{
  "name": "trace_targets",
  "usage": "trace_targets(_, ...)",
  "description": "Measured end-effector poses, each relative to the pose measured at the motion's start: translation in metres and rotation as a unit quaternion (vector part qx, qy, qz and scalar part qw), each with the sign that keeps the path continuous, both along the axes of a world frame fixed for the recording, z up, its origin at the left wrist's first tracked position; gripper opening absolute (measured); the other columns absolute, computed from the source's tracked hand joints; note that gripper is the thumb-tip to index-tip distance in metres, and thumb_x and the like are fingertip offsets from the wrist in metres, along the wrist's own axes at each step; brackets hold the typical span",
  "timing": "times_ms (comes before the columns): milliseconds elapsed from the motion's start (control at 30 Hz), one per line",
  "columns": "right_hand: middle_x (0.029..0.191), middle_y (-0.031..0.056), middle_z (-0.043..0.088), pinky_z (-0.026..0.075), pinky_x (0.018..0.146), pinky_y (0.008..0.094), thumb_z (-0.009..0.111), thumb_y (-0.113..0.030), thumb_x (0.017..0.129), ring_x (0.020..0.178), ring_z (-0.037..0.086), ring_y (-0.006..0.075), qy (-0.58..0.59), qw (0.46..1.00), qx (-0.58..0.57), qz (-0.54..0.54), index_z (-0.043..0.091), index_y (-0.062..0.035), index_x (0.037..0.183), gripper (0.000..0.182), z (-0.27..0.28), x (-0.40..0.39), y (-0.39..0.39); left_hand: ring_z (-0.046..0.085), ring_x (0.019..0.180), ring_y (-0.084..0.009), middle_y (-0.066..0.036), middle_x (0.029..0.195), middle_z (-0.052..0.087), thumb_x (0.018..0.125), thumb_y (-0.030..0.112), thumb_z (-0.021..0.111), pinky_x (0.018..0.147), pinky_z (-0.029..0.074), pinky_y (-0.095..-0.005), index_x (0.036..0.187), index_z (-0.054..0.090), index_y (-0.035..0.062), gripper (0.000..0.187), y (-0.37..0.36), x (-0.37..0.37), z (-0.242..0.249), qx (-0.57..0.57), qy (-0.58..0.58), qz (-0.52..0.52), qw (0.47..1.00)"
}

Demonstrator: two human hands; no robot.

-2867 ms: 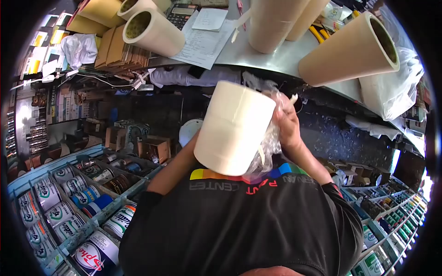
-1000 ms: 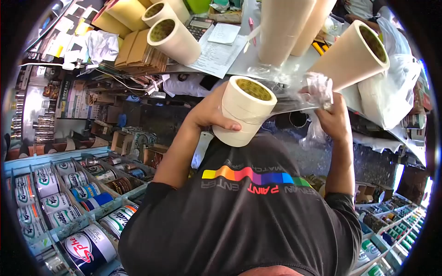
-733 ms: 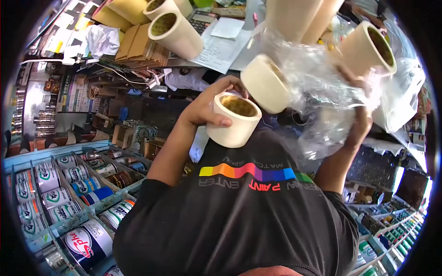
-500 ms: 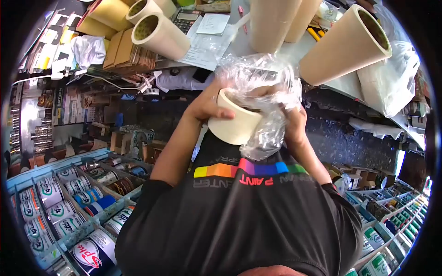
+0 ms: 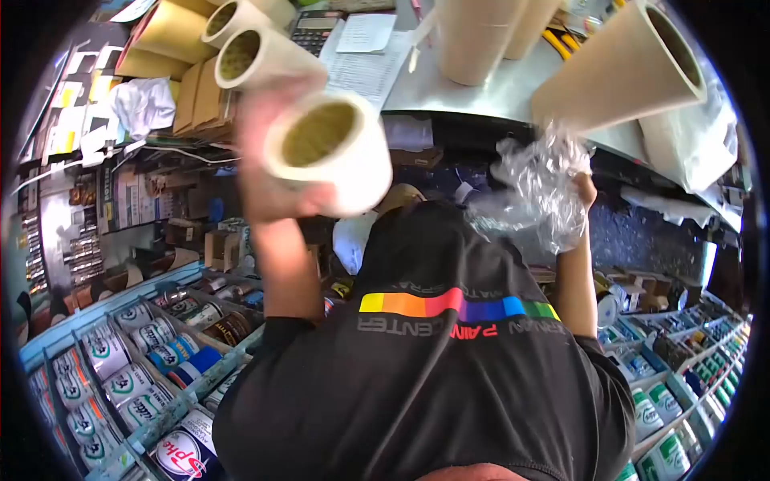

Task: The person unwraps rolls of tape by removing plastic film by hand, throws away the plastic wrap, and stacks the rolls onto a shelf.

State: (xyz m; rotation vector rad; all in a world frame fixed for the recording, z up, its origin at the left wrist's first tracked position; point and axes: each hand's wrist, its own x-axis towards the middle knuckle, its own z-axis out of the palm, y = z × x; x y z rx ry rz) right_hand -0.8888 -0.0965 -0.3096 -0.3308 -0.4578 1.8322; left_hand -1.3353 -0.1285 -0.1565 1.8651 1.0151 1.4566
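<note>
My left hand [image 5: 269, 172], smeared by motion, is wrapped round a wide cream roll of masking tape [image 5: 365, 164]. The roll is tilted, so its hollow yellowish core faces up toward me. Over on the right, my right hand [image 5: 587, 191] grips a crumpled clear plastic wrapper [image 5: 544, 184], which hangs to the left of the fingers and partly hides them. Tape roll and wrapper are apart. Just behind my left hand, another tall cream roll [image 5: 293, 64] lies tilted at the counter's left side.
A metal counter [image 5: 417, 98] runs across the front, bearing tall cream rolls [image 5: 481, 40], a large tilted roll [image 5: 609, 76], papers [image 5: 365, 68] and a calculator [image 5: 315, 28]. A white plastic bag [image 5: 690, 144] hangs at right. Paint cans [image 5: 104, 353] fill divided shelves beside me.
The tape roll has come out of the plastic wrapper and moved left and up with my left hand. My right hand has drawn the wrapper away to the right.
</note>
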Motion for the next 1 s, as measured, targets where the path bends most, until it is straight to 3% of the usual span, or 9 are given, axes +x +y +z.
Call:
trace_targets(67, 0.137, 0.0146, 0.055, 0.054, 0.095, 0.0408, 0.068, -0.015, 0.080, 0.118, 0.059, 0.0260, -0.087, 0.992, -0.035, 0.088, 0.042, -0.0031, 0.148, 0.074, -0.018, 0.001, -0.013, 0.058, 0.124, -0.0366, -0.025, 0.138, 0.051, 0.064, 0.040, 0.094, 0.100, 0.056, -0.0481, 0.145, 0.031, -0.0004, 0.111, 0.003, -0.029, 0.040, 0.094, 0.061, 0.147, 0.983)
trace_targets(167, 0.110, 0.0065, 0.068, 0.051, 0.077, 0.0259, 0.066, -0.013, 0.075, 0.091, 0.064, 0.0133, -0.467, 0.881, -0.014, 0.072, 0.060, -0.0027, 0.131, 0.058, -0.187, 0.011, -0.012, 0.057, 0.122, -0.0362, -0.025, 0.136, 0.052, 0.060, 0.018, 0.100, 0.103, 0.056, -0.0475, 0.148, 0.017, -0.0008, 0.122, 0.048, -0.039, 0.072, 0.224, 0.015, 0.333, 0.916)
trace_targets(200, 0.100, 0.0049, 0.070, 0.050, 0.076, 0.0281, 0.065, -0.016, 0.078, 0.088, 0.063, 0.0126, -0.456, 0.883, -0.079, 0.077, 0.068, -0.0028, 0.120, 0.044, -0.239, 0.012, -0.031, 0.057, 0.122, -0.0350, -0.026, 0.139, 0.048, 0.057, 0.020, 0.102, 0.103, 0.055, -0.0458, 0.148, 0.018, -0.0018, 0.126, 0.069, -0.052, 0.062, 0.196, 0.053, 0.361, 0.910)
trace_targets(233, 0.098, 0.0063, 0.071, 0.050, 0.076, 0.0297, 0.065, -0.019, 0.080, 0.085, 0.064, 0.0127, -0.534, 0.836, -0.109, 0.063, 0.070, -0.0027, 0.113, 0.037, -0.139, -0.025, -0.044, 0.056, 0.123, -0.0338, -0.027, 0.142, 0.045, 0.054, 0.022, 0.104, 0.103, 0.054, -0.0441, 0.148, 0.018, -0.0029, 0.130, 0.087, -0.066, 0.046, 0.166, 0.092, 0.388, 0.902)
trace_targets(300, 0.095, 0.0048, 0.071, 0.053, 0.075, 0.0312, 0.065, -0.023, 0.085, 0.087, 0.067, 0.0155, -0.573, 0.806, -0.069, 0.128, 0.070, -0.0022, 0.109, 0.032, -0.135, -0.044, -0.057, 0.053, 0.126, -0.0334, -0.026, 0.144, 0.042, 0.054, 0.023, 0.104, 0.105, 0.051, -0.0437, 0.146, 0.022, -0.0045, 0.127, 0.103, -0.067, 0.011, 0.180, 0.284, 0.525, 0.782)
trace_targets(400, 0.091, 0.0014, 0.068, 0.051, 0.072, 0.0291, 0.071, -0.034, 0.089, 0.082, 0.062, 0.0128, -0.614, 0.753, -0.049, 0.231, 0.069, -0.0032, 0.107, 0.035, -0.061, -0.070, -0.070, 0.053, 0.124, -0.0334, -0.024, 0.140, 0.045, 0.056, 0.026, 0.103, 0.106, 0.048, -0.0443, 0.141, 0.033, -0.0052, 0.115, 0.113, -0.044, -0.013, 0.211, -0.044, 0.359, 0.908)
trace_targets(567, 0.113, 0.0039, 0.069, 0.051, 0.088, 0.0305, 0.080, -0.028, 0.084, 0.100, 0.063, 0.0153, -0.439, 0.872, -0.101, 0.191, 0.060, -0.0002, 0.129, 0.057, -0.097, -0.064, -0.122, 0.059, 0.118, -0.0302, -0.022, 0.133, 0.054, 0.060, 0.019, 0.099, 0.102, 0.051, -0.0452, 0.140, 0.034, -0.0045, 0.106, 0.122, -0.066, -0.018, 0.198, 0.014, 0.334, 0.921)
trace_targets(733, 0.114, 0.0059, 0.069, 0.054, 0.087, 0.0327, 0.074, -0.010, 0.083, 0.099, 0.065, 0.0168, -0.400, 0.899, -0.172, 0.050, 0.060, -0.0007, 0.129, 0.049, -0.113, -0.079, -0.134, 0.062, 0.115, -0.0311, -0.024, 0.133, 0.055, 0.062, 0.014, 0.096, 0.101, 0.054, -0.0453, 0.140, 0.035, -0.0058, 0.100, 0.122, -0.068, -0.008, 0.212, 0.019, 0.332, 0.919)
trace_targets(1000, 0.095, 0.0063, 0.072, 0.054, 0.077, 0.0326, 0.069, -0.008, 0.083, 0.083, 0.067, 0.0167, -0.471, 0.822, -0.308, -0.087, 0.069, 0.0019, 0.108, 0.027, -0.157, -0.064, -0.150, 0.068, 0.107, -0.0302, -0.024, 0.127, 0.061, 0.069, 0.016, 0.091, 0.095, 0.058, -0.0440, 0.135, 0.040, -0.0084, 0.087, 0.108, -0.082, -0.005, 0.198, 0.021, 0.320, 0.926)
